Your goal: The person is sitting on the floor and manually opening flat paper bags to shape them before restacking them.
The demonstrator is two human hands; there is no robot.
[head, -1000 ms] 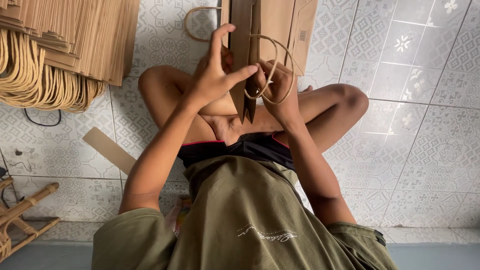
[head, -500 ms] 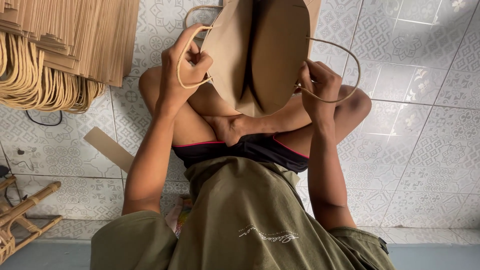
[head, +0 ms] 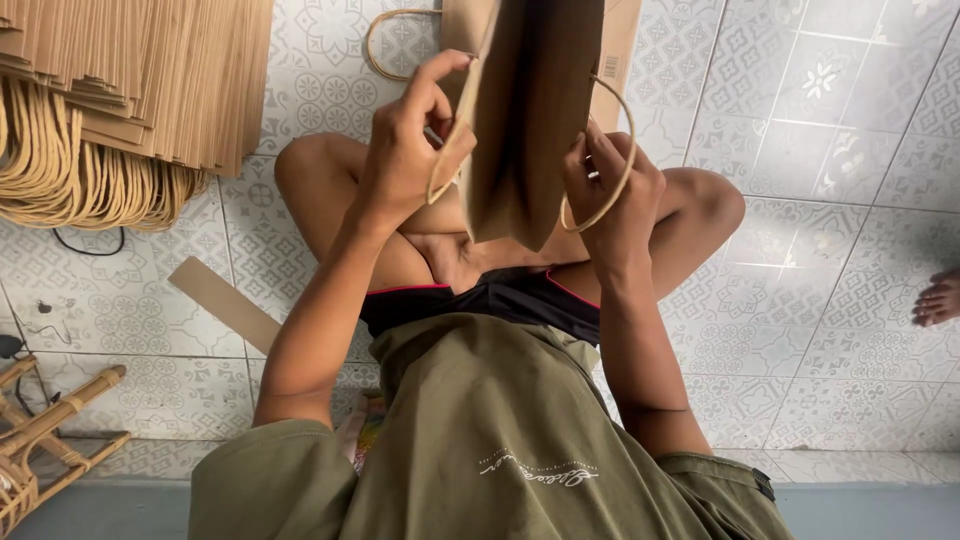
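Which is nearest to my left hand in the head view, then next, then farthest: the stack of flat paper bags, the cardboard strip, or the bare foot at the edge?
From the left hand:
1. Cardboard strip, lower left on the floor.
2. Stack of flat paper bags, upper left.
3. Bare foot, far right edge.

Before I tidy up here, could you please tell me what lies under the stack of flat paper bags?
Looped cord handles stick out beneath the stack of flat paper bags, resting on the tiled floor. Anything further under it is covered.

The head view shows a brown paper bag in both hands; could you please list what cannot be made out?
Head view:
- Brown paper bag: top cut off by the frame edge.
- Left hand fingertips: hidden behind the bag.
- Stack of flat brown paper bags: cut off at the left edge.
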